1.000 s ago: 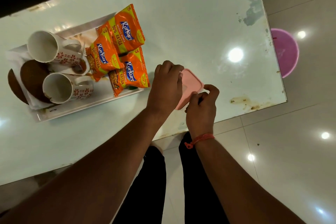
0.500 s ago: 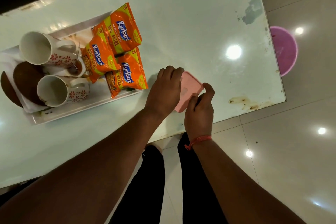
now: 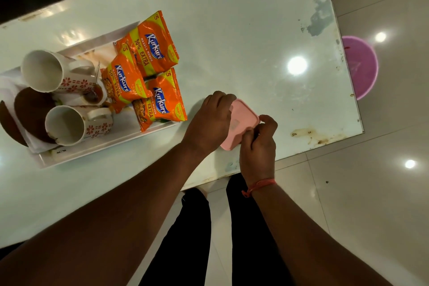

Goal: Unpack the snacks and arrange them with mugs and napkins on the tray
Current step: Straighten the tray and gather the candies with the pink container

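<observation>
A white tray [image 3: 111, 146] lies on the left of the table. On it stand two flowered white mugs, one at the back [image 3: 50, 72] and one nearer [image 3: 72, 124], on white napkins [image 3: 9, 90]. Three orange snack packets [image 3: 153, 46] overlap on the tray's right half. A small pink lidded box [image 3: 241, 121] sits on the table near the front edge. My left hand [image 3: 210, 121] grips the box's left side. My right hand [image 3: 258, 144] pinches the lid's right corner with thumb and fingers.
The glossy white table [image 3: 243, 18] ends at its right edge, with brown stains [image 3: 308, 134] near the front right corner. A pink tub [image 3: 359, 65] stands on the tiled floor beyond that edge. My legs are below the table's front edge.
Both hands stay on the pink box; my right thumb has shifted along the lid's corner. The view has drifted slightly.
</observation>
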A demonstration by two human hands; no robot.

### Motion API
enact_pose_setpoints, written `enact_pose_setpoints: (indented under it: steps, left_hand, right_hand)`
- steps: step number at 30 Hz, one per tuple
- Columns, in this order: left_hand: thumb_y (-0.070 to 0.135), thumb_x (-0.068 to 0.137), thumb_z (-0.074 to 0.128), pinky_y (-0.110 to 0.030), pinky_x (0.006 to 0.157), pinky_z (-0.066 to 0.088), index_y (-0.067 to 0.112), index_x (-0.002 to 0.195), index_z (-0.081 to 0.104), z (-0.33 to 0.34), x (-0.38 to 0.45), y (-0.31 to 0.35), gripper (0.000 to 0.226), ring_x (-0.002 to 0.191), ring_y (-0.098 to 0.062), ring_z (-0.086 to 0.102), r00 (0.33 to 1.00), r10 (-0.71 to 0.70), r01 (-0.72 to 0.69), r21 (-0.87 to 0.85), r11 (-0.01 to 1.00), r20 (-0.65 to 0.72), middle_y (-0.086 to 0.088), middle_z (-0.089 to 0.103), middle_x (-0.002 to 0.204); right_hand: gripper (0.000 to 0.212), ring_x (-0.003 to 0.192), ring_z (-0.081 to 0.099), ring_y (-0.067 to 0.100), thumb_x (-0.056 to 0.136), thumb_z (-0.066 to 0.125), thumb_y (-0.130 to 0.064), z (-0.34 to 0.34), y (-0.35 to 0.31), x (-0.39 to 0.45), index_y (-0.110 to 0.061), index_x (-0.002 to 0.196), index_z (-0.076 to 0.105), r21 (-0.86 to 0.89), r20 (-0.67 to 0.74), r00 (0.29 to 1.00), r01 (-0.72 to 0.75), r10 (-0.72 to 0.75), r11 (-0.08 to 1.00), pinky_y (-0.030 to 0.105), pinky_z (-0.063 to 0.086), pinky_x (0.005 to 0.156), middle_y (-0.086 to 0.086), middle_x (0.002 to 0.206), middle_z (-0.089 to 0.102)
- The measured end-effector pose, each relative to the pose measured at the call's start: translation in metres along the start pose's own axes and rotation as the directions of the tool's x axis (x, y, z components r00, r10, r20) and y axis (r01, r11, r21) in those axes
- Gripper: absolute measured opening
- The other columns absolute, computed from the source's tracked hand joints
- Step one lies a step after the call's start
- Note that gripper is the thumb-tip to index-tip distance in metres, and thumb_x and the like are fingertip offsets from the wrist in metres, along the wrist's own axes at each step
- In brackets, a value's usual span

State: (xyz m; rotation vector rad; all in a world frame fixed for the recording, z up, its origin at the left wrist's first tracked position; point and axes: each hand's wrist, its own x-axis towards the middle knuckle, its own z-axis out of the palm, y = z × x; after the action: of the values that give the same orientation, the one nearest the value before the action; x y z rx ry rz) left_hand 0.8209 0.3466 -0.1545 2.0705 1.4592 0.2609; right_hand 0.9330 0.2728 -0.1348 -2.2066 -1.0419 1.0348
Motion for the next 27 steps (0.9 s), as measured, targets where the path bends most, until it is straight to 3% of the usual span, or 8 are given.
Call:
enact_pose_setpoints:
  steps: [7,11,15,18,22,24,27]
  left_hand:
    - [-0.001,0.088,0.059,-0.044,0.076,0.055,0.000,0.122,0.058,0.003,0.000,0.000,0.034,0.096,-0.036,0.061,1.000,0.012,-0.012,0.015,1.000,0.003,-0.021,0.062,0.111]
    - [-0.005,0.080,0.062,-0.045,0.069,0.056,-0.001,0.121,0.056,0.006,0.001,-0.002,0.041,0.090,-0.037,0.060,0.998,0.059,-0.058,0.074,0.996,-0.002,-0.022,0.061,0.106]
    - [0.002,0.083,0.049,-0.044,0.068,0.055,-0.002,0.119,0.056,0.007,0.002,-0.001,0.037,0.087,-0.037,0.060,0.996,0.086,-0.085,0.074,0.994,-0.010,-0.022,0.061,0.103]
    - [0.009,0.087,0.039,-0.046,0.068,0.055,-0.001,0.119,0.056,0.007,0.001,0.000,0.038,0.087,-0.038,0.060,0.998,0.058,-0.057,0.064,0.996,-0.023,-0.022,0.061,0.103]
    - [0.009,0.093,0.045,-0.042,0.077,0.055,0.000,0.123,0.056,0.004,-0.001,0.007,0.033,0.099,-0.035,0.061,0.997,-0.059,0.058,-0.019,0.998,-0.052,-0.019,0.063,0.112]
    - [0.009,0.096,0.051,-0.038,0.084,0.054,0.004,0.126,0.053,0.002,-0.004,0.013,0.030,0.107,-0.029,0.060,0.981,-0.178,0.164,-0.166,0.972,-0.078,-0.015,0.061,0.118]
    - [0.013,0.097,0.055,-0.037,0.094,0.053,0.008,0.126,0.049,-0.001,-0.010,0.030,0.030,0.117,-0.023,0.056,0.926,-0.363,0.299,-0.384,0.874,-0.106,-0.010,0.058,0.126]
  right_hand:
    - [0.022,0.073,0.062,0.025,0.102,0.034,-0.025,0.003,0.002,0.005,-0.017,0.122,0.036,-0.123,-0.015,1.000,0.016,-0.018,0.992,0.028,0.040,0.058,0.004,0.095,0.064]
    - [0.042,0.085,0.066,0.038,0.099,0.032,-0.032,0.009,0.004,0.006,-0.010,0.133,0.042,-0.227,-0.063,0.997,0.031,-0.046,0.973,0.036,0.048,0.068,0.012,0.111,0.067]
    - [0.073,0.082,0.066,0.043,0.087,0.015,-0.051,0.014,0.003,0.012,-0.003,0.135,0.042,-0.193,-0.087,0.994,0.050,-0.068,0.980,0.037,0.048,0.069,0.019,0.104,0.068]
    - [0.077,0.083,0.066,0.042,0.084,0.011,-0.055,0.012,0.002,0.010,-0.006,0.136,0.039,-0.189,-0.061,0.997,0.033,-0.045,0.981,0.036,0.046,0.069,0.019,0.101,0.069]
    - [0.053,0.086,0.065,0.035,0.096,0.023,-0.046,0.008,0.001,0.013,-0.014,0.136,0.034,-0.152,-0.017,1.000,0.023,-0.026,0.988,0.033,0.046,0.069,0.011,0.106,0.065]
    - [0.034,0.085,0.062,0.024,0.102,0.030,-0.033,0.005,-0.003,0.018,-0.019,0.132,0.036,-0.094,-0.004,1.000,0.029,-0.029,0.995,0.029,0.043,0.069,0.000,0.103,0.060]
    - [0.028,0.081,0.060,0.017,0.102,0.037,-0.026,-0.001,-0.010,0.033,-0.022,0.130,0.038,-0.024,-0.062,0.997,0.050,-0.051,0.998,0.030,0.047,0.068,-0.001,0.097,0.061]
